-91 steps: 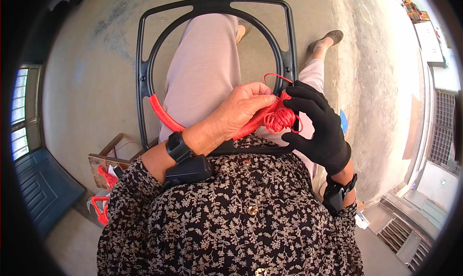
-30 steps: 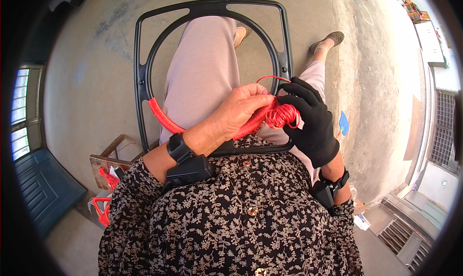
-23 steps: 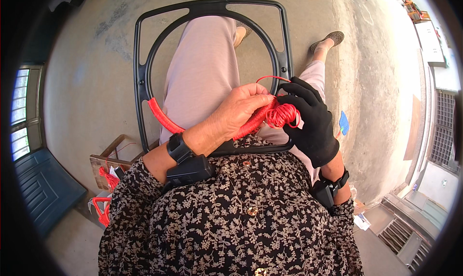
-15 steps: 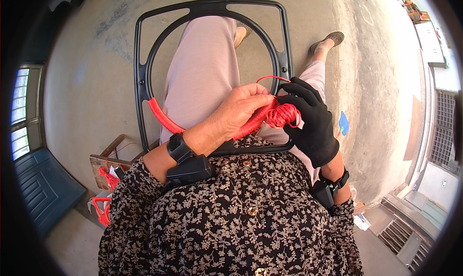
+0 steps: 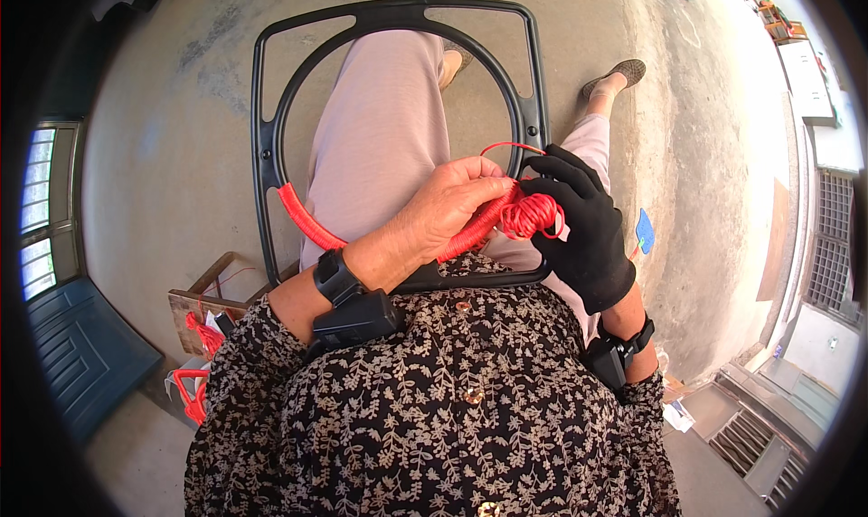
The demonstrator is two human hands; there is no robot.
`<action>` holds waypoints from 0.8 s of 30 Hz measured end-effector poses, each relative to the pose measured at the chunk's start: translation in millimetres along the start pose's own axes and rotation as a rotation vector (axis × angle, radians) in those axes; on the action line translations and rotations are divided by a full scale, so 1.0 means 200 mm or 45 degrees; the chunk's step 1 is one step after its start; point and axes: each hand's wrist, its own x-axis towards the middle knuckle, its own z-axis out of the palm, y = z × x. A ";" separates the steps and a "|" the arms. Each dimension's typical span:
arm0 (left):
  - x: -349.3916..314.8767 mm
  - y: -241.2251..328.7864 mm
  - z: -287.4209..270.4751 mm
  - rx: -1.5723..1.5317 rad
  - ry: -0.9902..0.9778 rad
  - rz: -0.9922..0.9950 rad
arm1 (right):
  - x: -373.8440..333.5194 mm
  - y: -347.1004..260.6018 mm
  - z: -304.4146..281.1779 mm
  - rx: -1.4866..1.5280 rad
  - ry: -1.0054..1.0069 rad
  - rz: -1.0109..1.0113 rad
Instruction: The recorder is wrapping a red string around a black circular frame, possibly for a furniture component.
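A black frame (image 5: 389, 13) with a round ring inside lies across my lap. Red cord is wound tightly around the ring's near arc, forming a red wrapping (image 5: 306, 220). My left hand (image 5: 443, 201) is bare and pinches at the right end of that wrapping, covering part of the ring. Beside it my right hand (image 5: 586, 237), in a black glove, curls its fingers around the cord near the frame's right bar. A coiled bundle of red cord (image 5: 532, 216) hangs between the two hands. One thin strand arcs above my left fingers toward the gloved fingertips.
To the left, a wooden stool (image 5: 192, 311) stands near red cord pieces (image 5: 192, 395) and a dark blue panel (image 5: 86, 350). A blue leaf-shaped object (image 5: 644, 230) is on the right, over the concrete floor (image 5: 696, 155). Window grilles line the far right.
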 end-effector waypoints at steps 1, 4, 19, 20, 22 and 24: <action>0.00 0.00 0.00 -0.010 -0.007 0.009 | 0.00 0.00 0.00 -0.005 0.001 -0.004; 0.00 0.00 0.01 -0.013 -0.003 0.012 | 0.00 0.01 0.01 -0.006 0.015 0.001; 0.00 0.00 0.00 -0.016 0.018 -0.008 | 0.00 0.02 0.02 -0.003 0.005 0.000; 0.01 0.00 0.00 -0.017 0.019 -0.008 | 0.00 0.02 0.02 -0.003 0.004 -0.001; 0.01 -0.01 -0.01 -0.034 0.022 0.007 | 0.00 0.02 0.02 -0.003 0.001 0.004; 0.01 0.00 0.00 -0.030 0.020 0.013 | 0.00 0.02 0.02 0.001 0.003 0.003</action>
